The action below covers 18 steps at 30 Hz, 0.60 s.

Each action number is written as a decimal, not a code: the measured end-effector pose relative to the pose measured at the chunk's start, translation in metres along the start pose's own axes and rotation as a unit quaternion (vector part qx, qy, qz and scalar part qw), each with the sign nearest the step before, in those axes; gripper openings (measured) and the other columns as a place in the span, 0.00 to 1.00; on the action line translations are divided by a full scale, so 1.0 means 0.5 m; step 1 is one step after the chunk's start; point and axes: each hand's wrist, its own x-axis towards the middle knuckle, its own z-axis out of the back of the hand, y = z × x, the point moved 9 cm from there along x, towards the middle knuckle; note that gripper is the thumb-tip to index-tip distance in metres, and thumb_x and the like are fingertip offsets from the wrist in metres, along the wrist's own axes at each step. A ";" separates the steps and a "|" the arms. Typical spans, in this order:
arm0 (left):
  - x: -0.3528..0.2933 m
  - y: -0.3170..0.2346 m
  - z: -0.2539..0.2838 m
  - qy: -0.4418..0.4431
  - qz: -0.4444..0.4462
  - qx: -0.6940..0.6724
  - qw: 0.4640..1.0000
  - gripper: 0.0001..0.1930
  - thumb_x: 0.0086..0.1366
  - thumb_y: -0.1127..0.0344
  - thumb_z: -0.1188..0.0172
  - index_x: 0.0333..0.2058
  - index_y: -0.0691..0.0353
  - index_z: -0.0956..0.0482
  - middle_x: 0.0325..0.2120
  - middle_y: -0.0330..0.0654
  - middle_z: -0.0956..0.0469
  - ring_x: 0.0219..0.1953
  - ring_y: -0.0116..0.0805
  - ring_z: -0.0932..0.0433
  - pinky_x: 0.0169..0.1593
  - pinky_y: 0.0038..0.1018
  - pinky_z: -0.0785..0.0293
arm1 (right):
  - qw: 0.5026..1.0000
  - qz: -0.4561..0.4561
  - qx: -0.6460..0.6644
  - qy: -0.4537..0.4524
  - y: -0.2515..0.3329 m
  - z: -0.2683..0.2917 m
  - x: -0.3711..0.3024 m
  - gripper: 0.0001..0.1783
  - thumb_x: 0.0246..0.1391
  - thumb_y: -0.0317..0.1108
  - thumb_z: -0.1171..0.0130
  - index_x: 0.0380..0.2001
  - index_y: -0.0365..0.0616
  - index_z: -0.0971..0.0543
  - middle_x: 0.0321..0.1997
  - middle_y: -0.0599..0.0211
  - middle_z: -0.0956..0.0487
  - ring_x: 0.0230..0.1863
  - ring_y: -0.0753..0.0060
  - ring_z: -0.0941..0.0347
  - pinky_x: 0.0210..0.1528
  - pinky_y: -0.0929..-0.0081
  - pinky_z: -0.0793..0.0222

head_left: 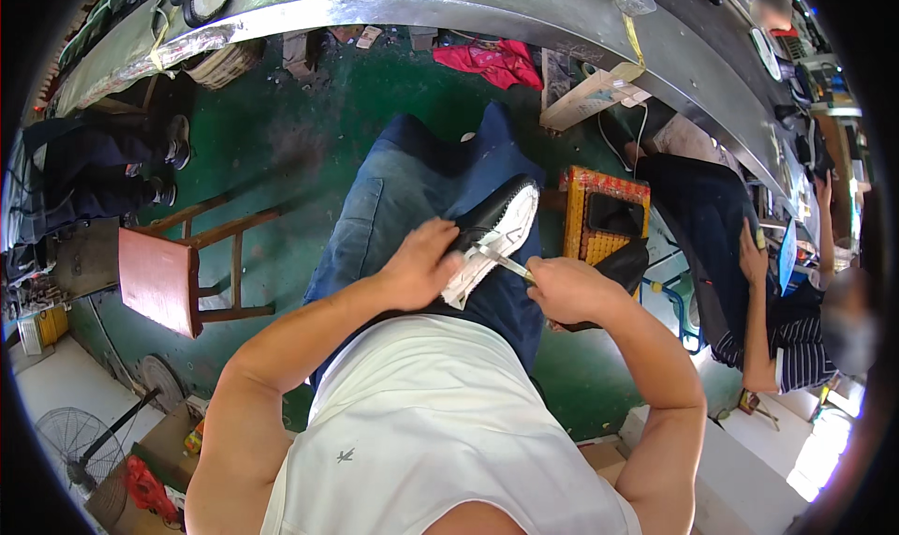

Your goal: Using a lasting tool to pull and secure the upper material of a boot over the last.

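Observation:
A black shoe (508,221) lies across my lap with its pale, unfinished underside turned up. My left hand (419,265) is closed over the shoe's near left side, steadying it against my thighs. In my right hand (573,289) is a slim metal hand tool (504,260), its tip reaching over the middle of the pale underside. The tool's exact kind cannot be made out, since my fingers cover its grip. Blue cloth, perhaps an apron or trousers (361,221), covers my legs under the shoe.
A long metal-topped bench (375,10) curves across the far side. A wooden stool (159,277) stands left, and a fan (80,451) at lower left. To the right, a black phone (614,215) lies on an orange-and-yellow woven seat (573,226), close to a seated person (796,343).

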 end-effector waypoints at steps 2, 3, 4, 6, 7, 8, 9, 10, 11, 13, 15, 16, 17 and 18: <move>0.043 0.039 -0.015 -0.057 0.023 -0.093 0.994 0.33 0.74 0.55 0.50 0.69 0.73 0.42 0.69 0.63 0.41 0.74 0.59 0.46 0.74 0.43 0.49 | 0.999 0.035 -0.028 -0.031 0.000 0.007 0.014 0.14 0.63 0.36 0.43 0.40 0.33 0.25 0.33 0.46 0.18 0.37 0.43 0.19 0.41 0.49 0.25; 0.053 0.068 -0.014 -0.114 0.044 -0.183 0.975 0.32 0.75 0.56 0.52 0.69 0.72 0.42 0.68 0.63 0.40 0.74 0.58 0.46 0.75 0.43 0.51 | 0.994 0.069 -0.055 -0.065 0.007 0.015 0.020 0.14 0.64 0.37 0.43 0.39 0.35 0.25 0.33 0.47 0.18 0.36 0.44 0.19 0.40 0.49 0.25; 0.057 0.086 -0.040 -0.077 0.019 -0.161 0.984 0.33 0.76 0.53 0.56 0.71 0.70 0.46 0.70 0.62 0.43 0.74 0.57 0.48 0.75 0.43 0.55 | 0.994 0.074 -0.056 -0.061 -0.003 0.006 0.030 0.14 0.64 0.37 0.43 0.39 0.35 0.25 0.33 0.47 0.18 0.36 0.44 0.19 0.40 0.49 0.25; 0.065 0.092 -0.044 -0.056 0.016 -0.159 0.986 0.34 0.76 0.52 0.57 0.72 0.69 0.48 0.71 0.62 0.45 0.75 0.56 0.49 0.76 0.44 0.58 | 0.985 0.111 -0.080 -0.109 -0.024 0.000 0.045 0.13 0.62 0.38 0.41 0.40 0.38 0.24 0.31 0.52 0.18 0.36 0.46 0.19 0.38 0.50 0.25; 0.063 0.091 -0.050 -0.034 0.012 -0.156 0.987 0.35 0.77 0.51 0.58 0.73 0.69 0.50 0.72 0.62 0.47 0.76 0.55 0.51 0.76 0.44 0.60 | 0.985 0.114 -0.077 -0.105 -0.040 -0.018 0.055 0.13 0.62 0.38 0.41 0.40 0.38 0.24 0.31 0.52 0.18 0.36 0.46 0.19 0.38 0.50 0.25; 0.068 0.094 -0.057 0.025 0.013 -0.151 0.988 0.40 0.77 0.48 0.58 0.74 0.69 0.60 0.74 0.58 0.55 0.77 0.51 0.58 0.76 0.40 0.64 | 0.975 0.153 -0.062 -0.150 -0.044 -0.014 0.060 0.12 0.60 0.36 0.39 0.40 0.40 0.24 0.30 0.54 0.19 0.35 0.48 0.19 0.37 0.52 0.24; 0.068 0.097 -0.051 0.025 0.018 -0.152 0.988 0.40 0.77 0.48 0.58 0.74 0.69 0.60 0.74 0.58 0.55 0.77 0.51 0.58 0.76 0.40 0.64 | 0.961 0.192 -0.046 -0.195 -0.047 -0.008 0.063 0.12 0.58 0.35 0.38 0.41 0.42 0.24 0.30 0.56 0.19 0.35 0.49 0.19 0.36 0.54 0.24; 0.069 0.095 -0.052 0.044 0.004 -0.166 0.985 0.42 0.76 0.46 0.56 0.74 0.69 0.62 0.75 0.57 0.56 0.77 0.51 0.59 0.76 0.40 0.65 | 0.960 0.196 -0.043 -0.193 -0.057 -0.014 0.076 0.12 0.58 0.35 0.38 0.41 0.42 0.24 0.30 0.56 0.19 0.35 0.49 0.19 0.36 0.54 0.24; 0.070 0.093 -0.053 0.063 -0.009 -0.179 0.982 0.45 0.75 0.44 0.55 0.74 0.69 0.65 0.75 0.57 0.58 0.78 0.51 0.61 0.76 0.40 0.66 | 0.950 0.222 -0.036 -0.219 -0.059 -0.011 0.081 0.12 0.56 0.34 0.37 0.41 0.43 0.25 0.30 0.59 0.19 0.35 0.52 0.19 0.36 0.56 0.24; 0.072 0.103 -0.050 0.083 0.010 -0.211 0.974 0.50 0.72 0.43 0.47 0.75 0.66 0.67 0.75 0.57 0.61 0.78 0.51 0.64 0.76 0.40 0.68 | 0.937 0.248 -0.022 -0.243 -0.070 -0.015 0.094 0.14 0.53 0.33 0.36 0.42 0.44 0.25 0.31 0.61 0.19 0.35 0.54 0.19 0.36 0.58 0.23; 0.072 0.097 -0.044 0.079 -0.002 -0.172 0.982 0.53 0.68 0.46 0.39 0.76 0.60 0.66 0.75 0.56 0.59 0.77 0.52 0.62 0.76 0.42 0.66 | 0.929 0.269 -0.014 -0.255 -0.080 -0.026 0.102 0.17 0.51 0.32 0.35 0.44 0.45 0.26 0.35 0.64 0.19 0.38 0.57 0.19 0.36 0.60 0.23; 0.074 0.089 -0.042 0.084 0.001 -0.171 0.982 0.53 0.68 0.46 0.39 0.76 0.60 0.66 0.75 0.56 0.59 0.77 0.52 0.62 0.76 0.42 0.66 | 0.929 0.269 -0.008 -0.255 -0.087 -0.035 0.107 0.17 0.51 0.32 0.35 0.44 0.45 0.26 0.35 0.64 0.19 0.38 0.57 0.19 0.36 0.60 0.23; 0.076 0.082 -0.039 0.082 0.012 -0.152 0.985 0.55 0.64 0.46 0.35 0.76 0.58 0.64 0.74 0.57 0.56 0.77 0.53 0.60 0.76 0.43 0.64 | 0.925 0.267 0.010 -0.269 -0.095 -0.041 0.106 0.17 0.51 0.32 0.35 0.45 0.44 0.26 0.36 0.64 0.19 0.40 0.57 0.19 0.37 0.60 0.23; 0.079 0.079 -0.036 0.080 0.024 -0.132 0.988 0.57 0.61 0.45 0.32 0.76 0.56 0.62 0.74 0.58 0.53 0.77 0.54 0.58 0.76 0.43 0.63 | 0.921 0.265 0.028 -0.283 -0.102 -0.046 0.103 0.18 0.51 0.32 0.35 0.45 0.44 0.26 0.38 0.64 0.19 0.42 0.57 0.20 0.38 0.59 0.23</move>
